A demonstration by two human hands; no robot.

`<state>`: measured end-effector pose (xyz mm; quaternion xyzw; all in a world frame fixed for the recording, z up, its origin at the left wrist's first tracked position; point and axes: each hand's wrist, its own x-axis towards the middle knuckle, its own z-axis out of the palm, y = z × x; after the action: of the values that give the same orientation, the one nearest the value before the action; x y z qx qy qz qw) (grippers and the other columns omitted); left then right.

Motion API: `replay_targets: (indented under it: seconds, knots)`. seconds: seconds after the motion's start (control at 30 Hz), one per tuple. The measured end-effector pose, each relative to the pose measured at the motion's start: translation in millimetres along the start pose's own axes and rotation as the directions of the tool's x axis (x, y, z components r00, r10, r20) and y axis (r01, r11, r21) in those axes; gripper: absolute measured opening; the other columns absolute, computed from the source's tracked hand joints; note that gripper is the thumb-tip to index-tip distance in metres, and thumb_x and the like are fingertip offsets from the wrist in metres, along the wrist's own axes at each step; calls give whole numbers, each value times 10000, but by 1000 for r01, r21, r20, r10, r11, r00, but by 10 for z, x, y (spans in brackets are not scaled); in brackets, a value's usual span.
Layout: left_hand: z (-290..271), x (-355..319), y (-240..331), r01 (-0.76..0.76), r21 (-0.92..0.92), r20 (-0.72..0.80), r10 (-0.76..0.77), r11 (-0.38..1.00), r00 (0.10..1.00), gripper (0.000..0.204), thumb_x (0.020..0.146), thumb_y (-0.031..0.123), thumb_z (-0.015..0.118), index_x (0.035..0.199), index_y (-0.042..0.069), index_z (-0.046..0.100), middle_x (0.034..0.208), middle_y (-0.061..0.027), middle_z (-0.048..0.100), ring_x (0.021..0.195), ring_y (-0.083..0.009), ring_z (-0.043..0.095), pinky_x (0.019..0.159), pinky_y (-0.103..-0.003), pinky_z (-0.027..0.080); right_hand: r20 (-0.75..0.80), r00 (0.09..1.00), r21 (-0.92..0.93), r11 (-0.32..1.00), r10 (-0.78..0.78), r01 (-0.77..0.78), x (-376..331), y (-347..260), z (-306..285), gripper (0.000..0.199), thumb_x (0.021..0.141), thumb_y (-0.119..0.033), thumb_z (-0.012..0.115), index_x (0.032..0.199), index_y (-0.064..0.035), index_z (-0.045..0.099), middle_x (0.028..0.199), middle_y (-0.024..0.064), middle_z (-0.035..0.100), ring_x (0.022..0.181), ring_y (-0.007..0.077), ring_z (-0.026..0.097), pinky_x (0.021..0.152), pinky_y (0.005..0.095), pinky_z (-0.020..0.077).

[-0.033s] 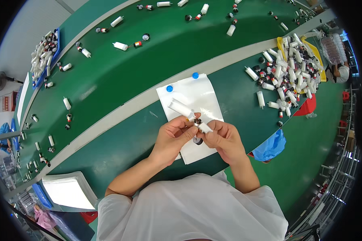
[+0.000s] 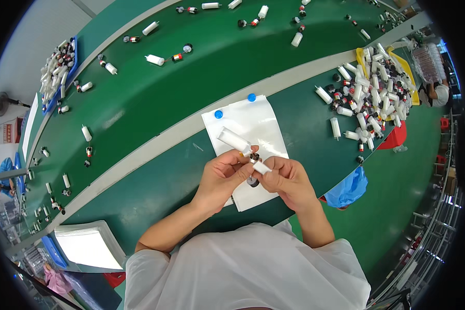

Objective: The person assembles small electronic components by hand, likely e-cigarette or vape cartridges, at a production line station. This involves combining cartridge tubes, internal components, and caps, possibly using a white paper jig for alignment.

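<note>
Pinching white-and-black parts (image 2: 254, 157), both hands (image 2: 289, 181) close together over white sheets (image 2: 267, 124); green tabletop (image 2: 155, 191) opening leftward to pale rail (image 2: 137, 161).

Left hand (image 2: 223, 178): is pinching a small dark-and-silver part (image 2: 254, 157) near a white cylinder (image 2: 234, 139).
Right hand (image 2: 289, 181): is holding a small white piece (image 2: 262, 168) just beside that part.
White sheets (image 2: 271, 124): are lying beneath both hands, two blue discs (image 2: 251, 97) resting near the far edge.
Yellow tray (image 2: 407, 70): is bearing a heap of white cylinders (image 2: 374, 95).
Paper stack (image 2: 90, 245): is lying at lower left on the green worktop (image 2: 150, 194).
</note>
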<state>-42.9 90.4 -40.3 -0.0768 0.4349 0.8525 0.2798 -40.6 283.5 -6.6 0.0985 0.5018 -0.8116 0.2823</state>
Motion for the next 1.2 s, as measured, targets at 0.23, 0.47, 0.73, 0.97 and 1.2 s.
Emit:
replay_targets:
  seconds: [0.23, 0.47, 0.73, 0.97, 1.2]
  knots:
    - [-19, 39, 68, -135, 188, 72, 123, 973, 990, 316, 945, -83, 572, 1258, -40, 582, 1373, -140, 571, 1156, -175, 592, 970, -335, 506, 88, 987, -112, 986, 133, -123, 142, -102, -75, 188, 943, -180, 689, 850, -35, 616, 650, -67, 477, 583, 31, 341, 543, 214, 247]
    - [-51, 32, -130, -326, 225, 126, 305, 918, 944, 305, 909, -73, 628, 1204, 0, 619, 1219, -86, 627, 1063, -149, 617, 881, -292, 528, -120, 993, -236, 971, 3, -31, 180, 34, -33, 147, 887, -63, 726, 809, -15, 611, 654, -38, 552, 572, 10, 441, 537, 189, 343]
    - [-210, 146, 173, -203, 361, 307, 89, 910, 948, 82, 878, -3, 700, 932, -2, 639, 1190, -143, 671, 955, -164, 659, 839, -310, 532, -15, 1000, -369, 929, -12, 5, 321, 189, -316, 241, 779, 34, 771, 778, -38, 542, 650, -4, 591, 576, 49, 534, 554, 196, 418]
    - [-1181, 620, 1041, 271, 891, 8, 610, -363, 792, 596, 641, 190, 883, 1119, 66, 549, 755, -82, 664, 763, -259, 668, 779, -445, 453, -176, 913, -661, 731, -368, 168, 232, 177, -602, 151, 858, -42, 741, 849, -15, 592, 697, -25, 580, 644, 35, 503, 596, 197, 409]
    - [-1658, 1486, 1348, 197, 906, 158, 733, -374, 662, 433, 795, 89, 736, 1187, 78, 552, 1078, -124, 631, 921, -329, 657, 750, -455, 530, -200, 888, -687, 705, -415, 176, 247, 201, -631, 129, 894, -75, 714, 875, -8, 607, 707, -25, 589, 644, 31, 495, 569, 195, 384]
